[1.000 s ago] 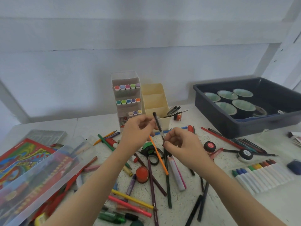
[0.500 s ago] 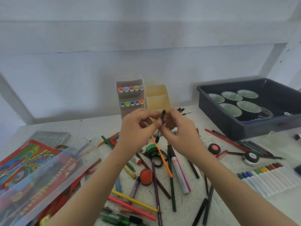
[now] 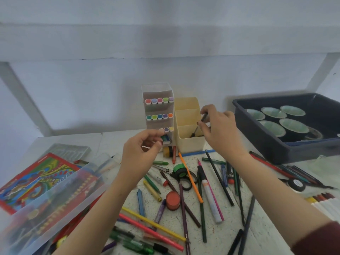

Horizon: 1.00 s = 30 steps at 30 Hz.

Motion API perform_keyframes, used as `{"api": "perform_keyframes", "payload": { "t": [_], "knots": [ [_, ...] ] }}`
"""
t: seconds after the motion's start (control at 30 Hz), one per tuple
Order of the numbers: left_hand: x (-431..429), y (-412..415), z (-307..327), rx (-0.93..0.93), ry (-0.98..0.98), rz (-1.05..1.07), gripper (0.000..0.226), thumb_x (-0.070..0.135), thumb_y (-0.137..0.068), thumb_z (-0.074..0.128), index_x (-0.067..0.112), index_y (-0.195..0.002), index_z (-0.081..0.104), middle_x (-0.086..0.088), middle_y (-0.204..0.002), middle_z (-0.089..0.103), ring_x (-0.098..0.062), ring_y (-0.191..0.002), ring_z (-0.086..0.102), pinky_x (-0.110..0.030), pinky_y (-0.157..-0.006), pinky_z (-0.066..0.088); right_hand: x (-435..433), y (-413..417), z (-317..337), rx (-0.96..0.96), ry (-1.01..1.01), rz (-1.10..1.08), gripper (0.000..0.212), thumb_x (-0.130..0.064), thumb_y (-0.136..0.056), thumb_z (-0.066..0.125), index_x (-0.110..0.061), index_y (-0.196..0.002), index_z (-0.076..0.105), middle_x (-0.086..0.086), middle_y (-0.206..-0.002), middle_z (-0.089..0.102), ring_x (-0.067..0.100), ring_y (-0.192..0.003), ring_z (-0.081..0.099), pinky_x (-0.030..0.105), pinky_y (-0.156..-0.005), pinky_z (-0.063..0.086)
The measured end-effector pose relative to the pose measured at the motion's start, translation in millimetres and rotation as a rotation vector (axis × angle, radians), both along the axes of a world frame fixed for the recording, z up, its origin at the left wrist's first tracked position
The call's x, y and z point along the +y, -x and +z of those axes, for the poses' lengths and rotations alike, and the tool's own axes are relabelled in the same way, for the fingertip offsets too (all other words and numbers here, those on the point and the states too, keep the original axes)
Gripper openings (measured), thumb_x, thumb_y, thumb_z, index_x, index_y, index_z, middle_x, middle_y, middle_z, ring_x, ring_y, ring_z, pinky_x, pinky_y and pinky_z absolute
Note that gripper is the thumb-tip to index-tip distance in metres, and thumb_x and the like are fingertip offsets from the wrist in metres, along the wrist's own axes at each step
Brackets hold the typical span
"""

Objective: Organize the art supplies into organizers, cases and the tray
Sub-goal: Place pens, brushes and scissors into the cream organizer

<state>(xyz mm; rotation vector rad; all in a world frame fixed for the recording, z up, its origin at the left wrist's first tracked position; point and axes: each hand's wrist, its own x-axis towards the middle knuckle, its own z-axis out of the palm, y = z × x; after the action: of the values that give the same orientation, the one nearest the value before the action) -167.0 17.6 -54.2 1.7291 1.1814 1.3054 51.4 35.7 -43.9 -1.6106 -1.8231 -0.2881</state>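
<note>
Pinching a dark pen (image 3: 197,127) near its upper end, the right hand (image 3: 219,133) holds it tilted over the cream organizer (image 3: 189,145). The grip sits high on the shaft, thumb and fingertips closed around it, while the pen's lower end dips into the nearest compartment, below and left of the fingers. The left hand (image 3: 141,153) hangs raised just left of the organizer, in front of the marker rack (image 3: 159,115), fingers curled toward the thumb; whether it holds anything I cannot tell. Below both hands the table (image 3: 266,227) is strewn with loose pencils, pens and crayons, among them an orange pencil (image 3: 191,179) lying across a green tape roll (image 3: 179,169). A dark tray (image 3: 276,146) holding round cups stands at the right, and a clear case (image 3: 46,203) lies at the left.
</note>
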Motion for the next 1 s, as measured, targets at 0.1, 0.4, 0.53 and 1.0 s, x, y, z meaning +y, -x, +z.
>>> {"api": "perform_keyframes", "payload": {
  "t": [0.1, 0.4, 0.53, 1.0],
  "knots": [
    [1.1, 5.2, -2.6, -0.004, 0.021, 0.024, 0.031, 0.001, -0.084, 0.064, 0.031, -0.09, 0.068, 0.016, -0.075, 0.068, 0.001, -0.067, 0.059, -0.016, -0.064, 0.052, 3.7, -4.5, -9.3, -0.176, -0.013, -0.054, 0.013, -0.018, -0.089, 0.06, -0.015, -0.1, 0.066, 0.0, -0.08, 0.07, 0.023, -0.084, 0.063, 0.038, -0.098, 0.02],
    [-2.7, -11.6, -12.1, 0.048, 0.051, -0.047, 0.032, 0.0, -0.084, 0.064, 0.032, -0.089, 0.066, 0.011, -0.084, 0.069, -0.005, -0.073, 0.061, -0.017, -0.068, 0.052, -25.1, -22.2, -2.5, -0.095, -0.063, -0.063, 0.028, -0.02, -0.088, 0.055, -0.018, -0.114, 0.065, 0.003, -0.111, 0.064, 0.023, -0.103, 0.056, 0.039, -0.091, 0.036],
    [-6.9, -23.5, -15.1, 0.082, 0.066, -0.108, 0.03, -0.001, -0.085, 0.062, 0.028, -0.089, 0.066, 0.01, -0.079, 0.068, 0.002, -0.069, 0.059, -0.01, -0.062, 0.047, -70.3, -33.3, -10.9, 0.206, 0.213, -0.189, 0.004, -0.022, -0.091, 0.054, -0.022, -0.095, 0.054, -0.008, -0.081, 0.059, 0.008, -0.072, 0.055, 0.024, -0.065, 0.046],
    [-23.4, -66.1, -20.0, 0.213, 0.127, -0.341, 0.023, 0.005, -0.087, 0.062, 0.027, -0.093, 0.066, 0.011, -0.084, 0.067, 0.003, -0.074, 0.059, -0.007, -0.062, 0.044, -125.9, -40.2, -45.9, 0.245, 0.965, -0.424, 0.03, -0.036, -0.083, 0.062, -0.019, -0.062, 0.049, -0.004, -0.056, 0.045, 0.01, -0.054, 0.047, 0.022, -0.047, 0.033]
  ]
}}
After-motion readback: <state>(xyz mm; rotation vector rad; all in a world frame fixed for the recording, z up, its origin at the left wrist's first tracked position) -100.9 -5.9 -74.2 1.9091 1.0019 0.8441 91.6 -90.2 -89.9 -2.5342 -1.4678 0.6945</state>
